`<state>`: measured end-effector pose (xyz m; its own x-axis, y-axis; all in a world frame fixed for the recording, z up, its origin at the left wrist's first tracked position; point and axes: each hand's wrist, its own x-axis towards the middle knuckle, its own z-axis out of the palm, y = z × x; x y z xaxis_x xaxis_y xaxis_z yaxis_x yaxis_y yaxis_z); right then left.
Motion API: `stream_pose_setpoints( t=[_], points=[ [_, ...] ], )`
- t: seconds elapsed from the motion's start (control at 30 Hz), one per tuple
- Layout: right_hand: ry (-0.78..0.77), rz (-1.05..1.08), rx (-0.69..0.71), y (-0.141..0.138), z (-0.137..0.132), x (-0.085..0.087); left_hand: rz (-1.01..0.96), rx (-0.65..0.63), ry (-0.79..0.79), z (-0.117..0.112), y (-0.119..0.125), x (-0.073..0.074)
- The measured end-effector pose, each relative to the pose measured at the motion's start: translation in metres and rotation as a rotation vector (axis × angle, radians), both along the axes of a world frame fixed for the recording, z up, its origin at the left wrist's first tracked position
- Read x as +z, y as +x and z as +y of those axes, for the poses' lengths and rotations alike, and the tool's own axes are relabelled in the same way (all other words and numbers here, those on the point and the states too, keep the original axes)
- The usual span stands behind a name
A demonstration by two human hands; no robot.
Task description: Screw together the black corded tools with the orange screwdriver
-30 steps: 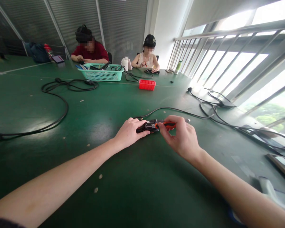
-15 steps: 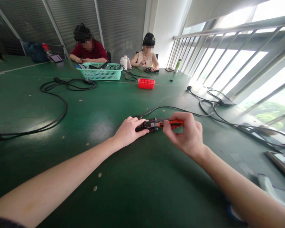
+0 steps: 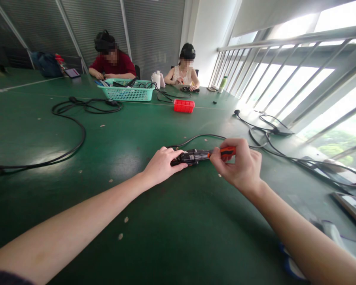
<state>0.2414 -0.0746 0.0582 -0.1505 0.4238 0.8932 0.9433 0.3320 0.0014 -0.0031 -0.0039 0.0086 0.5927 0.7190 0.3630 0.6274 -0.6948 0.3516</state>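
My left hand (image 3: 161,164) is closed around the left end of a small black device (image 3: 192,156) that lies on the green table (image 3: 166,237). The thumb presses its near side and the fingers its far side. My right hand (image 3: 239,162) grips the orange and black handle of a screwdriver (image 3: 229,151). Its metal shaft points left along the table and reaches the right end of the device. Whether the tip sits inside the device, I cannot tell. A black cable (image 3: 195,136) runs just behind both hands.
Beyond my hands stand a red bin (image 3: 184,106) and a teal basket (image 3: 127,94) of tools. Black cables lie left (image 3: 83,130) and right (image 3: 264,136). Two people sit at the far side. A framed object (image 3: 351,208) lies right, beside railings (image 3: 264,71).
My right hand has drawn a little to the right with the screwdriver, so more of the shaft shows. The left hand keeps its hold on the device. The view has shifted slightly.
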Motion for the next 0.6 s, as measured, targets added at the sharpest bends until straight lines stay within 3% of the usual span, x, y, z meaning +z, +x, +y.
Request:
stream_pose_setpoints(
  t=[0.43, 0.6],
  points=[
    [-0.038, -0.004, -0.056, 0.0014, 0.0026, 0.0036, 0.008, -0.001, -0.009, 0.0005, -0.0008, 0.0001],
    [-0.108, -0.014, 0.000, 0.0033, 0.0028, 0.0049, 0.009, -0.003, -0.010, -0.0001, -0.0007, 0.0009]
  ],
)
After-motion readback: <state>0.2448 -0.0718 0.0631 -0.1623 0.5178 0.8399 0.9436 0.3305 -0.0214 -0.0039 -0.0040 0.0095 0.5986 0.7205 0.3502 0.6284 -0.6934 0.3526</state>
